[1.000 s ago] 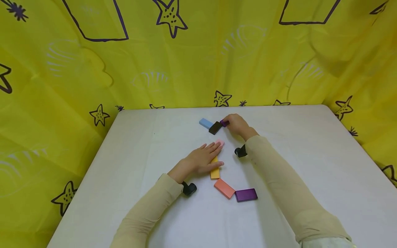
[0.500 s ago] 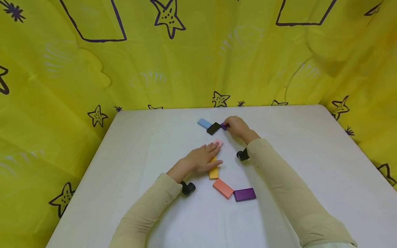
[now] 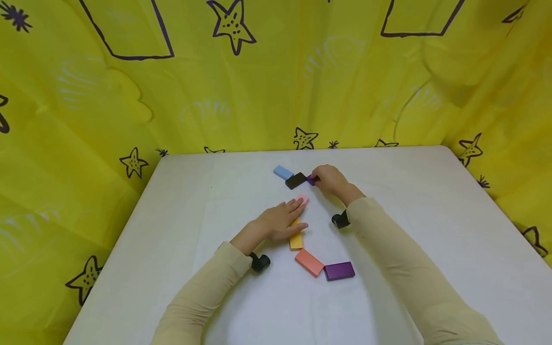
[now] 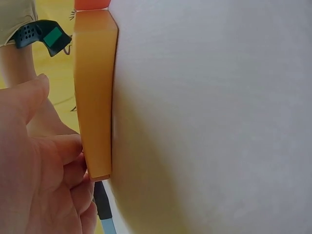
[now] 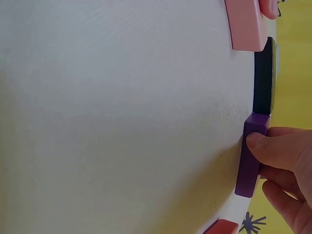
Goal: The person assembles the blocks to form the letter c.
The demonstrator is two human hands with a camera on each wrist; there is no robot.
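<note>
My right hand [image 3: 331,179] pinches a small purple block [image 5: 251,161] between thumb and fingers at the far part of the table. One end of that block meets a black block [image 3: 295,180], which touches a light blue block [image 3: 282,172]. My left hand [image 3: 280,220] lies with straight fingers over a yellow block [image 4: 93,92] and a pink block [image 5: 245,24]; its fingertips rest on the pink one. The left hand partly hides both. Nearer me, an orange block [image 3: 309,262] touches the yellow block's end, and another purple block [image 3: 339,271] touches the orange one.
A white table [image 3: 207,201] lies beneath the blocks. Behind it hangs a yellow curtain [image 3: 276,86] with drawn stars. A red block [image 5: 223,227] shows at the bottom of the right wrist view. Each wrist wears a black camera mount [image 3: 260,263].
My right hand and the pinched purple block have shifted slightly toward me. The black block has turned a little. My left hand stays in place over the yellow and pink blocks.
</note>
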